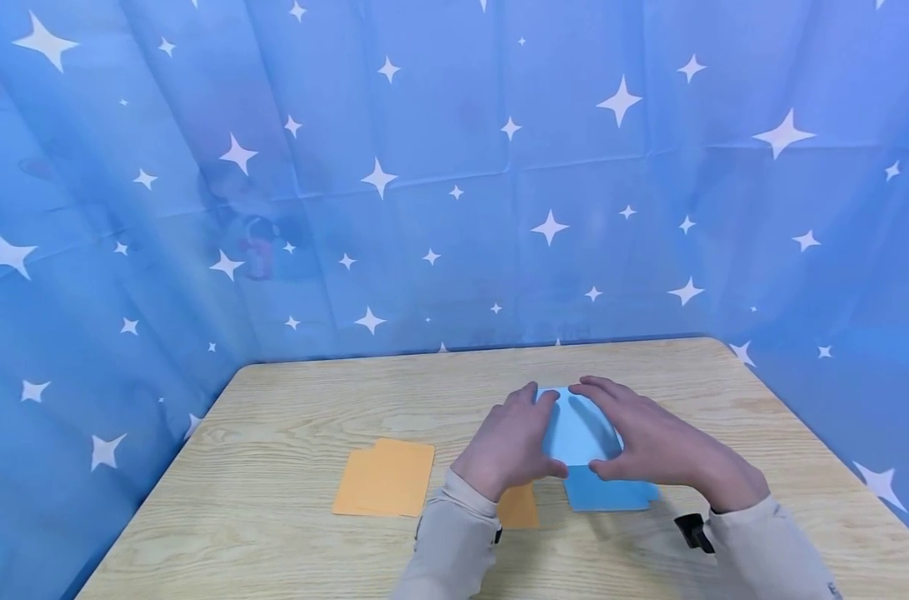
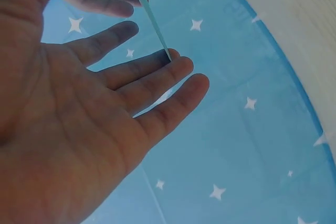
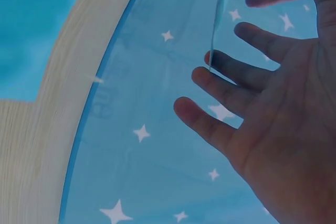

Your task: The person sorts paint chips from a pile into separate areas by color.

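Observation:
Between both hands a light blue sheet of paper (image 1: 574, 429) stands over the right half of the table, fingertips at its side edges. My left hand (image 1: 510, 437) is at its left side, thumb and index finger well apart. At the right side is my right hand (image 1: 641, 433), thumb low and fingers above. In the left wrist view the sheet (image 2: 153, 22) appears edge-on, reaching the fingertips; the fingers look nearly straight. The right wrist view shows the sheet's edge (image 3: 215, 35) at the fingertips. Below lie darker blue sheets (image 1: 607, 496).
Overlapping orange sheets (image 1: 387, 479) lie left of the hands. Another orange sheet (image 1: 520, 508) is partly hidden by the left wrist. The wooden table (image 1: 274, 433) meets a blue star-patterned curtain (image 1: 454, 233) at its back and sides.

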A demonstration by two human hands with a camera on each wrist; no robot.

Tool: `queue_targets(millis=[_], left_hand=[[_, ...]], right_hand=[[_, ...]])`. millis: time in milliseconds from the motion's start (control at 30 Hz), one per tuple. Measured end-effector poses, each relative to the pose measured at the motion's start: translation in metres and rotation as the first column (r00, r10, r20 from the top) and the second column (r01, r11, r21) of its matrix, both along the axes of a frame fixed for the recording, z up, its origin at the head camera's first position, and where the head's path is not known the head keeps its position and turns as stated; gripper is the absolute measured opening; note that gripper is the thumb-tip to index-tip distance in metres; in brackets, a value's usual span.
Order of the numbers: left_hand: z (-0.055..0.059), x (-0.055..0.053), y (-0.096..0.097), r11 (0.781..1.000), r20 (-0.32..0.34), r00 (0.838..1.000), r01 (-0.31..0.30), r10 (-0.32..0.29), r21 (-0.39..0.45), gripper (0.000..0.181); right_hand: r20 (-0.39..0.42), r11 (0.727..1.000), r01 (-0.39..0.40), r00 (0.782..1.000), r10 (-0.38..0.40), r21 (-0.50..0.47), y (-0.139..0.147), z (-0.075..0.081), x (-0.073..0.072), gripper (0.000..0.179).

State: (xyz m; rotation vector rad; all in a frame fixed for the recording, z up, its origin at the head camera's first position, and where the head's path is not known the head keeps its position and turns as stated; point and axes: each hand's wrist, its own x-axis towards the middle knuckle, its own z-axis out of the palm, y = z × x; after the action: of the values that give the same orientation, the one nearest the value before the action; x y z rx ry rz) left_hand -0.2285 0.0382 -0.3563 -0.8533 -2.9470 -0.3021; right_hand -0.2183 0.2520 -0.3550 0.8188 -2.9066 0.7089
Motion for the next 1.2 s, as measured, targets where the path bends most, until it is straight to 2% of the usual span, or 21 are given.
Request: queue_targets(millis=[167, 300, 633, 867, 1200], left_hand=[[-0.009, -0.002, 0.011, 0.999, 0.021, 1.0, 0.002, -0.001, -0.044, 0.089], [-0.016, -0.004, 0.016, 0.997, 0.056, 0.998, 0.008, -0.004, -0.072, 0.087], [-0.041, -0.011, 0.026, 0.989, 0.126, 0.992, 0.037, -0.019, -0.143, 0.086], [-0.05, -0.013, 0.03, 0.988, 0.152, 0.988, 0.031, -0.007, -0.152, 0.08], [-0.06, -0.013, 0.033, 0.982, 0.189, 0.982, 0.025, 0.012, -0.19, 0.083]], right_hand=[[0.055, 1.0, 0.003, 0.998, -0.003, 0.0, 0.008, -0.003, -0.002, 0.088], [0.131, 1.0, 0.014, 0.991, -0.016, 0.014, 0.01, -0.008, -0.005, 0.087], [0.318, 0.995, 0.039, 0.946, -0.068, 0.096, 0.012, -0.025, -0.011, 0.09], [0.36, 0.993, 0.041, 0.929, -0.08, 0.115, 0.008, -0.034, -0.013, 0.088], [0.349, 0.972, 0.054, 0.927, -0.134, 0.23, 0.0, -0.042, -0.018, 0.088]])
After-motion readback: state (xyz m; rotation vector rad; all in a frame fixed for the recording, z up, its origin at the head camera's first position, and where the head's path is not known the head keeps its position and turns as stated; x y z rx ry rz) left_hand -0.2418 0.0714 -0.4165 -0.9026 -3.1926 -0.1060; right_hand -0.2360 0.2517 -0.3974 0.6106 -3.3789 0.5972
